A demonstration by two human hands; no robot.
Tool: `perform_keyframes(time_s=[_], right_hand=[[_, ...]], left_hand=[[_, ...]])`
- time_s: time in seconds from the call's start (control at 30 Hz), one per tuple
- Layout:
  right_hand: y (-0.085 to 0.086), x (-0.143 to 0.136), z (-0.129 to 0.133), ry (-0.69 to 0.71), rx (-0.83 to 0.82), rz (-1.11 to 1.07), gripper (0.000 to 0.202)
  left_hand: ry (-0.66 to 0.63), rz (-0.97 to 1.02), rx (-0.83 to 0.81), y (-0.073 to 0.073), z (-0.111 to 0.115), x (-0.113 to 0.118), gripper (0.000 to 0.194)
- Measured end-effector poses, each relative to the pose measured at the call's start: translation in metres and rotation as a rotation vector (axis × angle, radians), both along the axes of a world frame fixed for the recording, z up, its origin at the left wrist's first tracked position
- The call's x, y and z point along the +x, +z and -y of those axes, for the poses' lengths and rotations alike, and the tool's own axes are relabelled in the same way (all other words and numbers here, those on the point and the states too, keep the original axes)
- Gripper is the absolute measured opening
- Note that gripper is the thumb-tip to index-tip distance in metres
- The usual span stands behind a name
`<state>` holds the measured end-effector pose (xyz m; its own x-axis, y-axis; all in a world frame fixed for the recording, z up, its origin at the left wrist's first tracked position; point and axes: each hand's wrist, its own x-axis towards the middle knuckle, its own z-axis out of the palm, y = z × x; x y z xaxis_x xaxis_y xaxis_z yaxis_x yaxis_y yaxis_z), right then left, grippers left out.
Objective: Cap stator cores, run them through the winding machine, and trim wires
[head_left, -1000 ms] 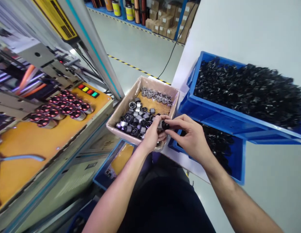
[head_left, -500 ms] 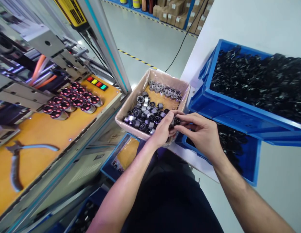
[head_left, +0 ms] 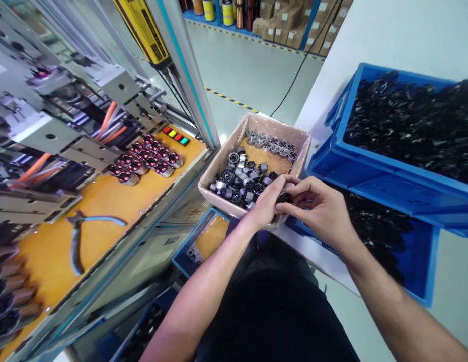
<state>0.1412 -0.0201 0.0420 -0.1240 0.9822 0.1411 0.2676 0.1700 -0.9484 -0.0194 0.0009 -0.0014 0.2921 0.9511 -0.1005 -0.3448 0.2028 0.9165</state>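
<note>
Over the near right corner of a plastic-lined box (head_left: 210, 197), my left hand (head_left: 269, 201) is closed on a small dark part (head_left: 284, 197), mostly hidden by the fingers. My right hand (head_left: 320, 208) pinches the same part from the right with thumb and fingertips. Inside the box lie loose metal rings with black inserts (head_left: 243, 178), in a heap beside both hands. Neat rows of similar silver rings (head_left: 271, 145) stand at the box's far side on an orange-brown sheet.
Blue bins (head_left: 388, 168) of black parts are stacked at the right. On the left, an orange machine bench (head_left: 105, 201) carries pliers (head_left: 77, 241) and copper-wound parts (head_left: 143, 158). A metal frame post (head_left: 188, 65) rises beside the box. Below it sits another blue bin (head_left: 181, 256).
The view has shifted, so the scene appears farther right and more of the bench shows at left. Both hands remain together on the part, with the right fingers slightly repositioned.
</note>
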Motion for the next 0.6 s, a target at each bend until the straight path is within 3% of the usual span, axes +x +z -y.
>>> perform_keyframes(time_s=[0.1, 0.2, 0.37, 0.5, 0.6], right_hand=[[0.0, 0.01, -0.002, 0.07, -0.044, -0.016, 0.044], [-0.004, 0.012, 0.0, 0.054, -0.009, -0.003, 0.041], [-0.006, 0.018, 0.011, -0.034, 0.08, 0.092, 0.04], [-0.007, 0.067, 0.018, -0.132, 0.024, 0.227, 0.056], [-0.021, 0.118, 0.022, -0.188, 0.013, 0.51, 0.056]], left_hand=[[-0.046, -0.065, 0.041, 0.004, 0.002, 0.001, 0.07], [-0.13, -0.128, 0.084, 0.006, 0.004, 0.003, 0.074], [-0.152, -0.276, 0.224, 0.015, 0.007, -0.019, 0.051], [0.047, -0.742, 0.288, 0.033, 0.0, -0.067, 0.029], [0.116, -1.063, 0.338, 0.041, -0.019, -0.098, 0.021]])
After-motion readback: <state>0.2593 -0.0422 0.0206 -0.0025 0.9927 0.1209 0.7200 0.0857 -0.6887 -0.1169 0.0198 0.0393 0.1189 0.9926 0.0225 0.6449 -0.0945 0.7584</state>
